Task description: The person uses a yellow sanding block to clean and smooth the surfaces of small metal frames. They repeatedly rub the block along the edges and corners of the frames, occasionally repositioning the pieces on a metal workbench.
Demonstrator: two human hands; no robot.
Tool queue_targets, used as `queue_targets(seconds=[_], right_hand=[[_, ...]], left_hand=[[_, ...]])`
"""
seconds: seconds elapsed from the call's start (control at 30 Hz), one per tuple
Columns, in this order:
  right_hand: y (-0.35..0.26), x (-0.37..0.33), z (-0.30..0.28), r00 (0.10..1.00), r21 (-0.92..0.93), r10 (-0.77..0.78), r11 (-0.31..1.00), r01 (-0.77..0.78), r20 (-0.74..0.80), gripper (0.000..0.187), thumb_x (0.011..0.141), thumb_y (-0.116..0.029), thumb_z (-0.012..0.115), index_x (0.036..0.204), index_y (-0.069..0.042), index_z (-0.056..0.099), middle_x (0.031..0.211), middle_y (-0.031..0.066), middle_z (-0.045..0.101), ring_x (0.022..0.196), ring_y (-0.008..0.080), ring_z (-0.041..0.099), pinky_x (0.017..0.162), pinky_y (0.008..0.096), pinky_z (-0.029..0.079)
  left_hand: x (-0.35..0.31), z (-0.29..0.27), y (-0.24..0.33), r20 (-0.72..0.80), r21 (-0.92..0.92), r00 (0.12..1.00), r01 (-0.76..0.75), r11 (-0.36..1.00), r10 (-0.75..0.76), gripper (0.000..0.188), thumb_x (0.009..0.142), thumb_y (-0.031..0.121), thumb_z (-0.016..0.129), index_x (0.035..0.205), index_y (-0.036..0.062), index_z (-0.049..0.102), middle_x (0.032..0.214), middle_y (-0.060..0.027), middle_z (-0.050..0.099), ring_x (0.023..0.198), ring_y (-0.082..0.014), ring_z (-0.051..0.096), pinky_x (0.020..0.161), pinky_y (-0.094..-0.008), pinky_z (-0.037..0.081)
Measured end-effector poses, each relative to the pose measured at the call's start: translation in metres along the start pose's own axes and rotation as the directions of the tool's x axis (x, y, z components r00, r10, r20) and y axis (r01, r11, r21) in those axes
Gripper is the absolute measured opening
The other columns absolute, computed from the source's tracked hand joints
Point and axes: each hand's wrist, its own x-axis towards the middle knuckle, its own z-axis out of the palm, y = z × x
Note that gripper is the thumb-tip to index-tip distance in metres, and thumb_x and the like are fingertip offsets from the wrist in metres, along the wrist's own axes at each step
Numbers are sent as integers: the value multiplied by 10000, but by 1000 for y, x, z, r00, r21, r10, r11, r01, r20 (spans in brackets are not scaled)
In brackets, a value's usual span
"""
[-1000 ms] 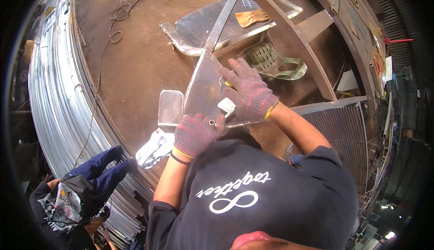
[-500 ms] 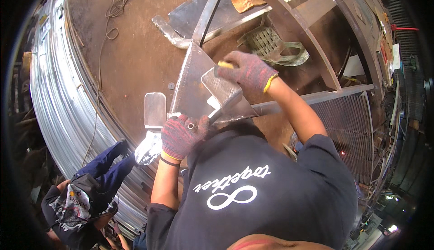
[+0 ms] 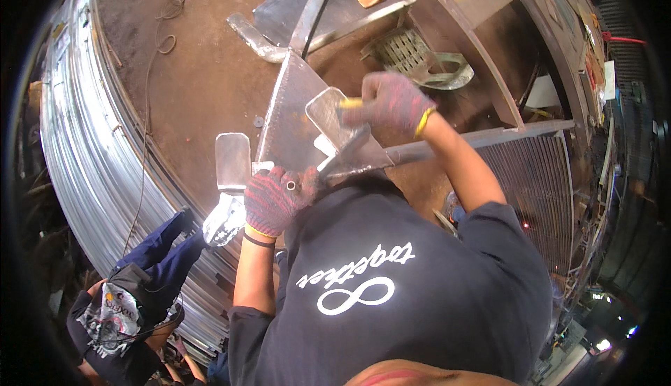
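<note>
A rounded-corner metal bracket is tilted over a triangular steel plate in front of me. My left hand, in a grey-red knit glove, is closed at the bracket's near lower end. A ring-shaped bit shows on that glove. My gloved right hand is closed around a small yellow piece beside the bracket's right side. Motion blur hides what kind of thing this is. Another rounded metal plate stands left of my left hand, above a bright white, dark-marked thing.
Long shiny metal strips lie along the left. A person is at the lower left. Steel frame bars run to the right, near a ribbed panel. Beyond lie a broken green plastic chair and a cable.
My right hand has risen slightly with the yellow piece, and the bracket beneath has tilted or turned a little. My left hand keeps its grip. The whole view has shifted slightly.
</note>
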Motion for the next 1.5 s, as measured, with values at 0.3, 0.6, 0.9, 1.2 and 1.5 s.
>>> queue_targets(seconds=[0.3, 0.6, 0.9, 1.2, 1.5], right_hand=[[-20, 2, 4, 980, -115, -26, 993, 3, -196, 611, 703, -595, 916, 797, -46, 664, 757, 157, 681, 712, 318, 659, 684, 424, 539], [-51, 12, 7, 976, -312, -4, 948, -65, -218, 1082, 696, -700, 894, 1501, -63, 550, 1169, 290, 755, 1118, 479, 723, 969, 541, 575], [-52, 5, 16, 988, -358, 60, 927, -108, -143, 1120, 693, -725, 882, 1527, -63, 535, 1299, 250, 734, 1197, 468, 698, 1000, 544, 560], [-46, -5, 21, 989, -348, 41, 933, -89, -145, 1137, 657, -768, 867, 1511, -73, 582, 1272, 290, 739, 1159, 444, 730, 1029, 529, 561], [-72, 7, 26, 988, -353, 59, 930, -107, -146, 1098, 658, -832, 835, 1416, -63, 632, 1156, 279, 767, 1073, 454, 751, 940, 546, 585]], left_hand=[[-2, 4, -3, 1, 71, 996, -91, 993, 91, 409, 843, 189, 798, 1231, 275, 705, 762, -16, 585, 681, -229, 620, 503, -389, 437], [-4, 7, -14, -11, 61, 998, -58, 996, 59, 303, 898, 208, 780, 1181, 305, 734, 759, -31, 589, 629, -249, 606, 473, -406, 425], [-8, 8, -30, 42, -9, 993, -108, 994, 108, 503, 872, 165, 739, 1356, 284, 671, 796, -27, 597, 702, -244, 622, 506, -393, 444], [-6, 4, -37, 65, -35, 991, -118, 992, 120, 493, 905, 187, 703, 1390, 254, 641, 791, -26, 591, 708, -245, 635, 528, -405, 465], [-5, 11, -46, -29, 43, 994, -103, 994, 104, 466, 911, 186, 720, 1362, 257, 630, 790, -52, 589, 658, -256, 614, 481, -397, 431]])
